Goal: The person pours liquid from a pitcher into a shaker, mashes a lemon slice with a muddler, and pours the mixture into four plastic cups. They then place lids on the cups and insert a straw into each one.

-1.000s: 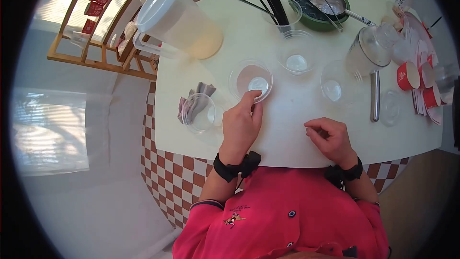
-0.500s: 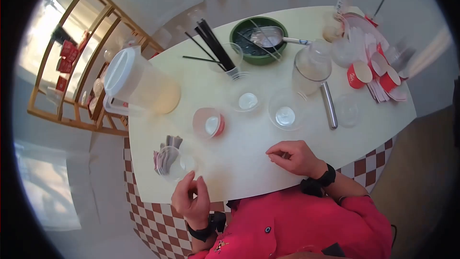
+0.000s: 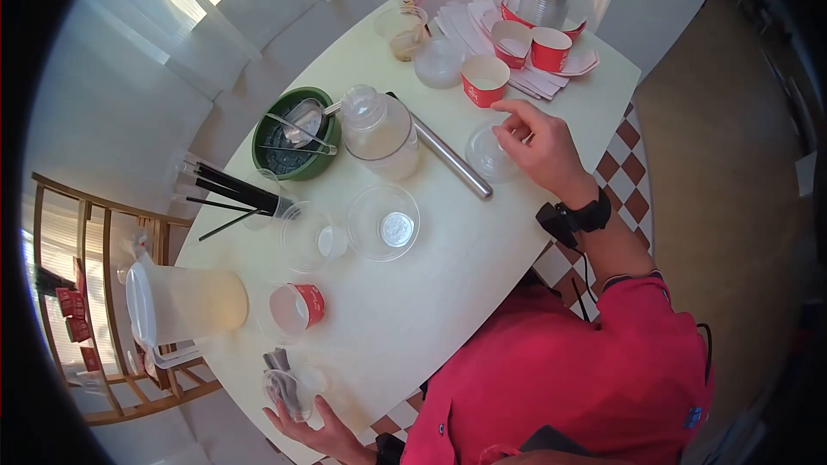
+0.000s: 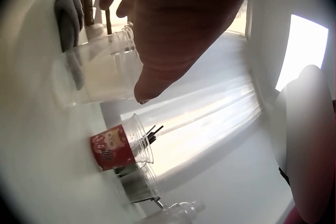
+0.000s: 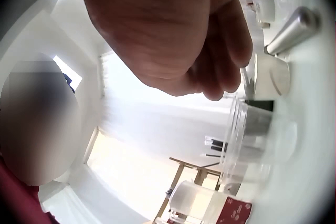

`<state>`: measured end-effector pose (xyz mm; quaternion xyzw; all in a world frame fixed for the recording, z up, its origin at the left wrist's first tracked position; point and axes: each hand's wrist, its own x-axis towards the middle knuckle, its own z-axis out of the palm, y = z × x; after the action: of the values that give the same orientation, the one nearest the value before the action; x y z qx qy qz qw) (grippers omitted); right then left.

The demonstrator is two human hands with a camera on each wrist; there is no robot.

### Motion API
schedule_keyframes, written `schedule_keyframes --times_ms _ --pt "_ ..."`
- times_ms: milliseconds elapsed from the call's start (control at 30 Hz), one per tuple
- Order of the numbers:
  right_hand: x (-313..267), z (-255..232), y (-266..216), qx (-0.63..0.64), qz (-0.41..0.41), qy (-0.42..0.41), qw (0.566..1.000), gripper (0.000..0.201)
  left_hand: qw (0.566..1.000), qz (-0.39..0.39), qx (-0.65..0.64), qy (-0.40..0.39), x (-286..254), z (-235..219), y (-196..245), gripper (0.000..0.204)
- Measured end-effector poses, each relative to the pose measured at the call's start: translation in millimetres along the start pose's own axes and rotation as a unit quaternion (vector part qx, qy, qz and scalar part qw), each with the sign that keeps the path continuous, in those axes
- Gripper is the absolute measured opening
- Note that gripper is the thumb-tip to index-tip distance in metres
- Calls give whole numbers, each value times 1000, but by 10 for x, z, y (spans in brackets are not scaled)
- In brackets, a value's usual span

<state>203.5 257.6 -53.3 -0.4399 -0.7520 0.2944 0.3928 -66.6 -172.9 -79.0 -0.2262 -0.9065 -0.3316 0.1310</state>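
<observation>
My left hand (image 3: 323, 432) is at the near corner of the table, fingers and thumb spread on either side of a clear plastic cup (image 4: 107, 71). A folded grey cloth (image 4: 68, 16) lies beside that cup. Close by stands another clear cup with a red printed paper sleeve (image 3: 299, 307) around it. Over at the right, my right hand (image 3: 544, 148) hovers above a clear round lid (image 3: 484, 155), its fingers loosely bent and holding nothing. The fingertips are just below a red paper sleeve (image 3: 485, 80) standing on the table.
Two clear cups, one a wide cup (image 3: 383, 222), stand mid-table near a glass jar (image 3: 379, 142) and a metal rod (image 3: 452, 159). A green bowl (image 3: 297, 166), black straws (image 3: 237, 189) and a lidded pitcher (image 3: 202, 306) line the far left. Flat paper sleeves (image 3: 465, 34) lie at the back.
My left hand has left the sleeved cup and come to the clear cup by the cloth. My right hand has reached out toward the paper sleeves. The head view has turned right.
</observation>
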Motion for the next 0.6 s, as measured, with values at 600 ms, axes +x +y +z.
schedule_keyframes --times_ms 600 --pt "-108 -617 -279 204 45 -188 960 10 979 -53 -184 64 -101 -122 80 37"
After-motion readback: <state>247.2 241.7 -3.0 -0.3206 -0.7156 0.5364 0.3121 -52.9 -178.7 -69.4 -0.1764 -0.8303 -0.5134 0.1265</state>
